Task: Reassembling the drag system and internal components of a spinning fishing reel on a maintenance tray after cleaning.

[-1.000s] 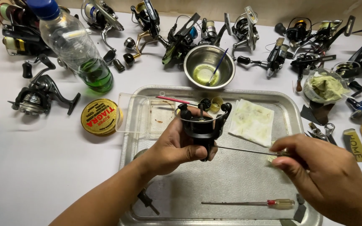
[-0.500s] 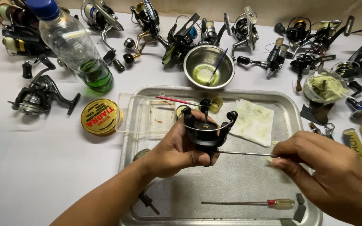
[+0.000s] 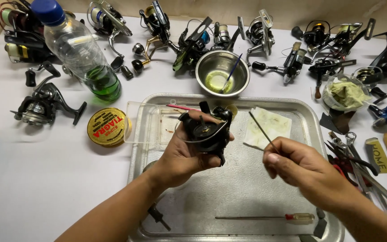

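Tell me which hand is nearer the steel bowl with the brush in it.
Left. The left hand, gripping a black reel body, sits just below the steel bowl; the right hand, pinching a thin rod, is lower and further right.

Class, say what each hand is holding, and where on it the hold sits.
Left hand grips the black fishing reel body around its underside. Right hand pinches the thin metal rod at its lower end.

We have one view only, from a camera worn on the head, looking steeply down and forward over a white table (image 3: 45,179). It sits close: both forearms enter from the bottom edge, a metal tray (image 3: 301,112) fills the lower centre, and fishing reels (image 3: 193,40) line the top edge.
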